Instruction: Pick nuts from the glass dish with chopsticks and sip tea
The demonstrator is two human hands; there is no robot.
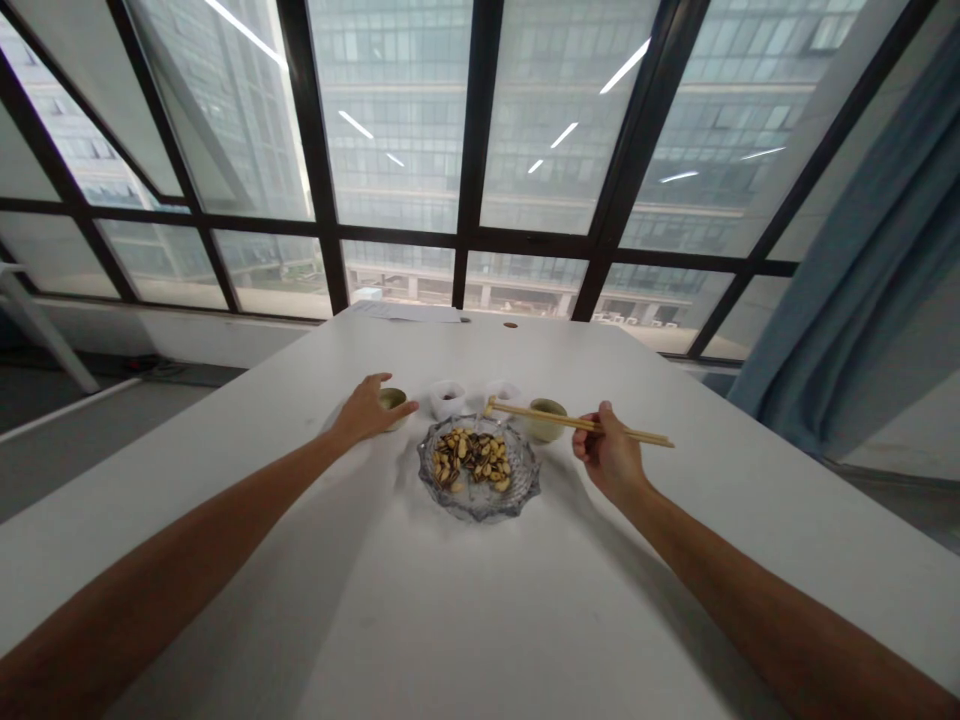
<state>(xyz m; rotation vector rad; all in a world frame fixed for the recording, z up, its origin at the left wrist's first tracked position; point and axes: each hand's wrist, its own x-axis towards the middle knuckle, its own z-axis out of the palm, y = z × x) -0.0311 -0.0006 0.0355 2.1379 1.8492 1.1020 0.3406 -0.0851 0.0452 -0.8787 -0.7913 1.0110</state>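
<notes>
My left hand [366, 408] curls its thumb and fingers around a small olive-green bowl [392, 398], partly covering it. In my right hand [611, 455] is a pair of wooden chopsticks [559, 417], pointing left. Their tips pinch a small pale piece [490, 406], perhaps a nut or seed, above the far side of a clear glass plate [528, 490]. Mixed dark striped and pale seeds [471, 457] lie in that plate. Behind the chopsticks stands a second olive-green bowl [546, 430], close to my right hand.
Two small white dishes, a left one [448, 400] with something dark inside and a right one [502, 391], sit behind the plate. Papers [409, 313] and a small brown round object [511, 324] lie at the white table's [450, 610] far end. A blue curtain [847, 270] hangs right.
</notes>
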